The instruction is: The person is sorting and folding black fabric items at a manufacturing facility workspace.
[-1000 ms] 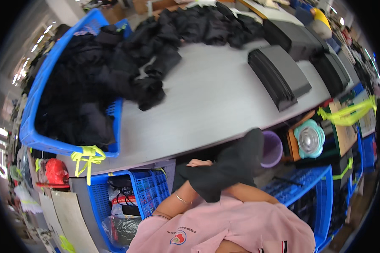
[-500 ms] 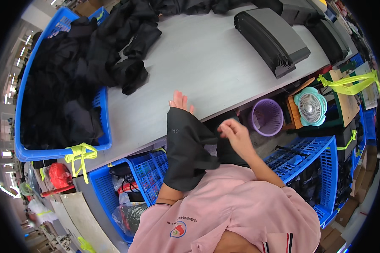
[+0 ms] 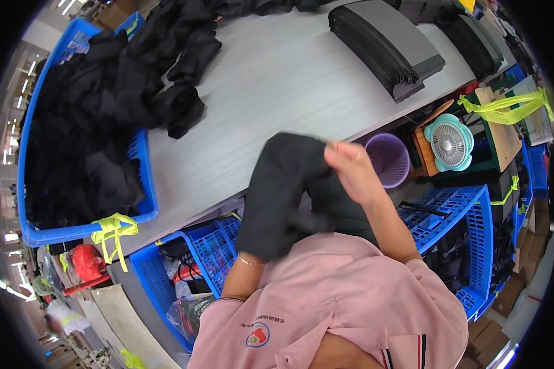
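Observation:
A black fabric piece, tube-shaped like a sleeve (image 3: 271, 197), covers my left forearm (image 3: 243, 277) from above the wrist bracelet onward. My left hand is inside the cloth, so its fingers are hidden. The cloth bends over to the right at its far end, above the table edge. There my right hand (image 3: 354, 172) pinches its edge between thumb and fingers. The lower part of the cloth is blurred over my lap.
A blue basket (image 3: 151, 184) heaped with black garments (image 3: 86, 135) stands left on the grey table (image 3: 246, 86). Stacked dark panels (image 3: 388, 46) lie far right. Below the edge are a purple bin (image 3: 389, 161), a teal fan (image 3: 449, 142) and blue crates (image 3: 477, 246).
My left fingers, which stuck out of the fabric tube's far end, are now covered by it. My right hand has moved up and taken hold of that end.

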Action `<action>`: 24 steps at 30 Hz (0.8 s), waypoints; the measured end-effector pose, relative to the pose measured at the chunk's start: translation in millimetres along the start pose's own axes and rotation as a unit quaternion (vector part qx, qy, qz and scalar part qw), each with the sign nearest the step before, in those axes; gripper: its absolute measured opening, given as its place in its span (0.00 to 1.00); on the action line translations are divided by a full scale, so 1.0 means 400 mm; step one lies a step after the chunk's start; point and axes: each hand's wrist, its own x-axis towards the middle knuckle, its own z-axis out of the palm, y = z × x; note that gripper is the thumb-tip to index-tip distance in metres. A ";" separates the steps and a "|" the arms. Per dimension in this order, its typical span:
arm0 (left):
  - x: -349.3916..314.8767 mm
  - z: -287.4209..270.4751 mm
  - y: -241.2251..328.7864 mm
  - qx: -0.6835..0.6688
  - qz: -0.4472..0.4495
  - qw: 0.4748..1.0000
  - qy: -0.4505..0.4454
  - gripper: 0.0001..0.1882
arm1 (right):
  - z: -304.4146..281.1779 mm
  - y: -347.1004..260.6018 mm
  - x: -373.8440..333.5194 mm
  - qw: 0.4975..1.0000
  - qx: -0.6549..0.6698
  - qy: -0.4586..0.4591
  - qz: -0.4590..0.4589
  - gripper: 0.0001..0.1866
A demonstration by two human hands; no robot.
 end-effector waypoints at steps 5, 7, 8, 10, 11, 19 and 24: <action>-0.044 0.035 -0.003 0.448 0.202 0.865 -0.100 0.28 | -0.021 -0.036 0.083 0.984 -0.090 0.128 -0.083 0.13; -0.006 0.045 0.047 0.507 0.225 0.828 -0.077 0.26 | 0.026 -0.047 0.054 0.965 -0.155 0.163 -0.134 0.12; 0.009 0.052 0.072 0.536 0.238 0.807 -0.066 0.25 | 0.043 -0.052 0.037 0.936 -0.218 0.198 -0.190 0.12; 0.024 0.058 0.123 0.591 0.262 0.762 -0.042 0.24 | 0.021 -0.006 0.006 0.881 -0.357 0.183 -0.251 0.21; 0.026 0.065 0.148 0.617 0.274 0.737 -0.031 0.23 | 0.036 -0.009 -0.013 0.849 -0.416 0.177 -0.273 0.23; -0.016 0.073 0.016 -0.072 0.102 0.992 -0.034 0.27 | 0.093 0.018 -0.020 0.736 -0.566 0.200 -0.312 0.33; -0.054 0.106 -0.018 0.035 0.118 0.991 -0.059 0.27 | 0.092 0.049 0.019 0.739 -0.565 0.232 -0.284 0.32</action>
